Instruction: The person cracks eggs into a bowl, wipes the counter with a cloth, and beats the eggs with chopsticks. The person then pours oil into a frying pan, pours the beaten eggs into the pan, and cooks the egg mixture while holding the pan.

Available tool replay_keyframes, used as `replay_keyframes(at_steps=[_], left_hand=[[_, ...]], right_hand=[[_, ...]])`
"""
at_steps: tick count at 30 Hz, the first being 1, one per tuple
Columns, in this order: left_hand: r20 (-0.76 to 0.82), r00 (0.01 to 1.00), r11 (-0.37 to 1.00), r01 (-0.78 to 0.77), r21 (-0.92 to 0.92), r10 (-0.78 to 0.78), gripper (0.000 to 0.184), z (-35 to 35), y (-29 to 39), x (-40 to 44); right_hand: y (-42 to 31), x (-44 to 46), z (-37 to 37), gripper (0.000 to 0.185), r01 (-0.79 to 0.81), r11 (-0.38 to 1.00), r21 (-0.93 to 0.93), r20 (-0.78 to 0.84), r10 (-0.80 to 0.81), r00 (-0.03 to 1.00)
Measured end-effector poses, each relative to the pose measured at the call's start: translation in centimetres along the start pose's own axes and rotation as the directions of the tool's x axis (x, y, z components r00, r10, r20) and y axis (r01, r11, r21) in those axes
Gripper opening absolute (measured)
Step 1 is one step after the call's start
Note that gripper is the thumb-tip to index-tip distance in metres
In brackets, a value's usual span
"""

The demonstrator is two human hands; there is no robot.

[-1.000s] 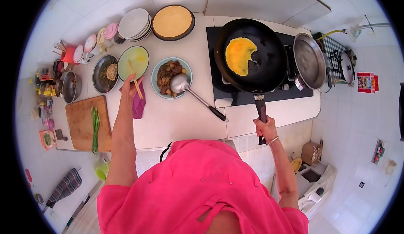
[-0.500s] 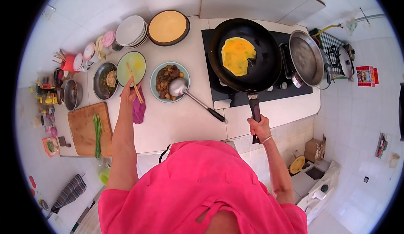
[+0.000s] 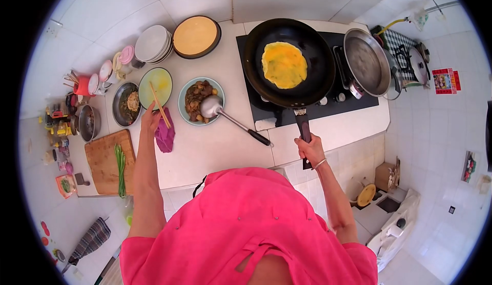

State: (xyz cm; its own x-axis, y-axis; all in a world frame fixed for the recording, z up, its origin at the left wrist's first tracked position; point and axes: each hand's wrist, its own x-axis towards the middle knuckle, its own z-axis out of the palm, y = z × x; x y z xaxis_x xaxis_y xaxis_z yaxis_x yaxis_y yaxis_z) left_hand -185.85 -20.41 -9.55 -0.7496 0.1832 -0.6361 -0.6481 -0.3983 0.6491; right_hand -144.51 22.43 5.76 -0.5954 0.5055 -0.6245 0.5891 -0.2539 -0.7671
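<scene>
My right hand (image 3: 309, 150) is wrapped round the dark handle of a black frying pan (image 3: 322, 62) over the stove. A round yellow egg sheet (image 3: 284, 65) lies in the pan, left of its middle. My left hand (image 3: 149, 119) is at the near rim of a yellow-green bowl (image 3: 148, 91), fingers closed on the rim as far as I can see. Wooden chopsticks (image 3: 159, 103) lean across that rim beside the fingers. A purple cloth (image 3: 165, 134) lies just right of this hand. Some yellow liquid shows in the bowl.
A bowl of brown food (image 3: 192, 102) holds a metal ladle (image 3: 236, 122). Left are a metal dish (image 3: 121, 112) and a cutting board (image 3: 105, 154) with green stalks (image 3: 120, 171). Behind stand stacked bowls (image 3: 151, 42) and a round tan board (image 3: 195, 35). A metal pan (image 3: 366, 62) stands right.
The egg sheet has lost the notch on its right side and is now nearly round. The view has shifted slightly. Both hands have kept their places on the bowl and the pan handle.
</scene>
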Motion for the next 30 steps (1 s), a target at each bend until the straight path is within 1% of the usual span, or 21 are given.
replay_keyframes(at_steps=[3,6,9,12,15,18,19,22,24,26,28,29,30], left_hand=[[-0.025,0.999,0.998,0.030,0.056,-0.028,0.055,-0.8,0.2,-0.3],[-0.015,1.000,0.997,0.004,0.082,-0.003,0.057,-1.4,0.2,-1.3],[-0.029,0.999,0.985,-0.025,0.171,0.031,0.058,-1.9,0.6,-2.6],[-0.092,0.988,0.977,-0.107,0.186,0.126,0.051,-1.4,0.6,-5.3],[-0.130,0.953,0.937,-0.232,0.262,0.273,0.041,-1.1,-0.8,-8.7],[-0.179,0.924,0.895,-0.257,0.364,0.338,0.036,0.5,-3.2,-12.4],[-0.155,0.926,0.873,-0.255,0.415,0.344,0.030,1.1,-4.3,-13.6],[0.068,0.946,0.699,-0.281,0.658,0.317,0.030,0.2,-8.5,-15.1],[0.223,0.926,0.532,-0.359,0.767,0.303,0.024,-0.4,-11.4,-15.0],[0.357,0.881,0.167,-0.420,0.892,0.310,0.019,0.6,-13.4,-16.0],[0.388,0.904,-0.003,-0.394,0.919,0.182,0.026,1.3,-14.8,-16.4],[0.371,0.921,-0.002,-0.373,0.928,0.118,0.030,1.7,-15.3,-16.6],[0.371,0.925,-0.064,-0.367,0.928,0.077,0.031,2.1,-15.7,-16.8]], right_hand=[[-0.3,-0.1,-0.2,0.022,-0.022,1.000,0.008,0.023,0.021,1.000],[0.4,0.4,-0.7,0.024,-0.003,0.999,0.054,0.083,-0.001,0.997],[0.2,0.3,-1.2,0.027,-0.059,0.984,0.166,0.159,0.033,0.987],[-0.6,0.0,-1.3,0.029,-0.092,0.975,0.204,0.193,0.052,0.980],[-0.3,0.5,-1.8,0.030,-0.111,0.976,0.188,0.238,0.065,0.969],[-0.3,0.6,-1.9,0.028,-0.101,0.980,0.173,0.250,0.056,0.967],[-0.3,0.5,-2.0,0.028,-0.097,0.981,0.170,0.253,0.051,0.966],[-0.5,0.6,-2.0,0.027,-0.090,0.983,0.163,0.269,0.043,0.962],[-0.3,0.9,-2.1,0.026,-0.098,0.982,0.159,0.285,0.049,0.957],[-0.2,1.1,-2.0,0.026,-0.095,0.982,0.161,0.283,0.046,0.958],[-0.2,1.1,-1.9,0.026,-0.095,0.980,0.173,0.283,0.043,0.958],[-0.3,1.1,-1.9,0.025,-0.097,0.978,0.185,0.283,0.041,0.958],[-0.3,1.0,-1.8,0.025,-0.099,0.976,0.196,0.284,0.040,0.958]])
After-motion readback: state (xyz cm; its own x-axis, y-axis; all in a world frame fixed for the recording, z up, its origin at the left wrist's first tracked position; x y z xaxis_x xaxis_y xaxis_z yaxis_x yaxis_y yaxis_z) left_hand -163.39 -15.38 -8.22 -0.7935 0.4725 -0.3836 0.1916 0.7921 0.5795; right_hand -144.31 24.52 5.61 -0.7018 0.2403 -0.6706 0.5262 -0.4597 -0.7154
